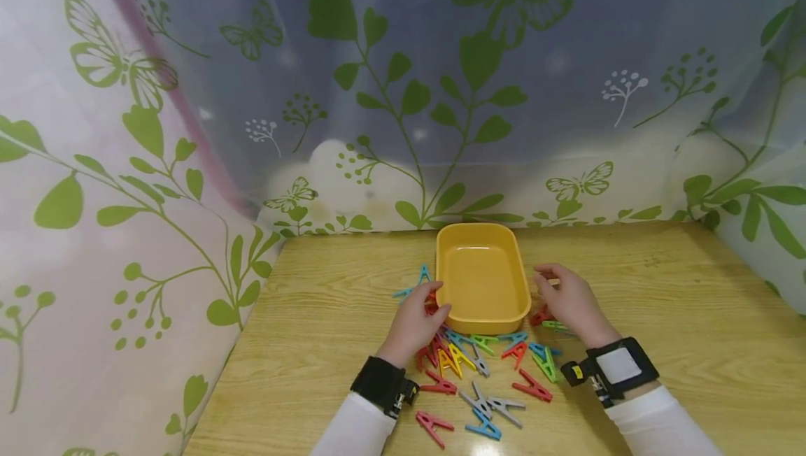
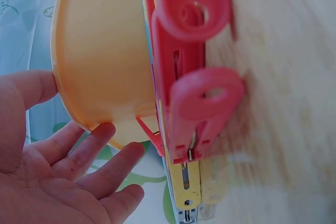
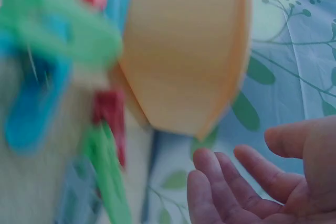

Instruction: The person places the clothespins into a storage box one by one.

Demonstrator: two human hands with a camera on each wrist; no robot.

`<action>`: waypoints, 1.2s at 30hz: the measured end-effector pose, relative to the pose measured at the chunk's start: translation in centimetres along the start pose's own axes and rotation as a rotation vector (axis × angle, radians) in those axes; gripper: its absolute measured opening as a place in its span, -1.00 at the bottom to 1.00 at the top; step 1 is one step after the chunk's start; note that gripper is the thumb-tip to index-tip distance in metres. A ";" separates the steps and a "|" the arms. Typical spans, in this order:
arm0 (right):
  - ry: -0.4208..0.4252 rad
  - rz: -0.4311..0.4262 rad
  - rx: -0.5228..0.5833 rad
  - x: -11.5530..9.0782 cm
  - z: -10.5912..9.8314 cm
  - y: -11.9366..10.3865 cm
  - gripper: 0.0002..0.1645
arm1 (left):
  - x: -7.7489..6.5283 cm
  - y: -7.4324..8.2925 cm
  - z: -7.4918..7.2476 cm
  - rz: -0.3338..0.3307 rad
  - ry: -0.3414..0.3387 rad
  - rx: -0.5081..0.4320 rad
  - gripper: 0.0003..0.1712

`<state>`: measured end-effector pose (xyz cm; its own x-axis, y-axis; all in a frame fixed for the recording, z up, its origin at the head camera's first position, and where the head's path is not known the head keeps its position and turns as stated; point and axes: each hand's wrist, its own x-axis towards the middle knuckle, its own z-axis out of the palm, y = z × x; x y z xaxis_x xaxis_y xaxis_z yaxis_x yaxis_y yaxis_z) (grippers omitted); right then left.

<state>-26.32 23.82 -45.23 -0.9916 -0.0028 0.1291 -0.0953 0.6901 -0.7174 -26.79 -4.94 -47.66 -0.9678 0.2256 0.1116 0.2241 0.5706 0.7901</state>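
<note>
A yellow plastic tray [image 1: 481, 281] with nothing in it stands on the table. My left hand [image 1: 412, 323] is at its left side, fingers extended, touching or nearly touching the rim; the left wrist view shows thumb and fingers [image 2: 100, 145] spread by the wall. My right hand [image 1: 569, 302] is right of the tray, a small gap away, with relaxed fingers. Around the tray's front and sides lie many coloured clothespins: a red clothespin [image 1: 533, 386], a yellow clothespin [image 1: 462, 358], a green clothespin [image 1: 543, 365] and a blue clothespin [image 1: 483, 425].
The wooden table [image 1: 327, 316] runs back to a curtain [image 1: 390, 127] printed with leaves and butterflies, which also covers the left and right sides. Blue clothespins [image 1: 424, 274] lie left of the tray, close to its wall.
</note>
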 end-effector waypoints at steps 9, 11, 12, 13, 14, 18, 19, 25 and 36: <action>0.113 -0.046 -0.207 -0.1 -1.7 0.5 -0.68 | 0.1 -0.1 -0.1 -0.003 0.000 0.003 -0.45; 0.073 -0.042 -0.264 -0.1 -1.8 0.7 -0.73 | 0.1 -0.1 0.0 0.000 0.001 0.004 -0.45; 0.047 -0.039 -0.295 -0.1 -1.8 0.8 -0.76 | 0.1 -0.2 0.0 0.002 0.002 0.005 -0.45; 0.019 -0.037 -0.320 -0.1 -1.9 1.0 -0.78 | 0.1 -0.2 0.0 0.006 0.003 0.005 -0.45; -0.007 -0.031 -0.341 -0.1 -1.8 1.1 -0.80 | 0.1 -0.2 0.0 0.008 0.004 0.003 -0.45; -0.110 0.019 -0.366 0.0 -1.8 1.4 -0.85 | 0.0 -0.4 0.1 0.016 0.009 -0.002 -0.46; -0.133 0.030 -0.366 0.0 -1.8 1.5 -0.86 | 0.1 -0.5 0.2 0.017 0.010 -0.005 -0.46; -0.230 0.040 -0.382 0.0 -1.7 2.0 -0.92 | 0.1 -0.5 0.3 0.011 0.006 -0.018 -0.46; -0.275 0.041 -0.392 0.1 -1.5 2.4 -0.94 | 0.2 -0.4 0.2 0.000 -0.002 -0.028 -0.46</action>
<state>-26.51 26.58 -45.91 -0.9852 -0.1250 -0.1175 -0.0685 0.9144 -0.3989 -27.05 -4.94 -48.11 -0.9676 0.2271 0.1104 0.2208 0.5487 0.8064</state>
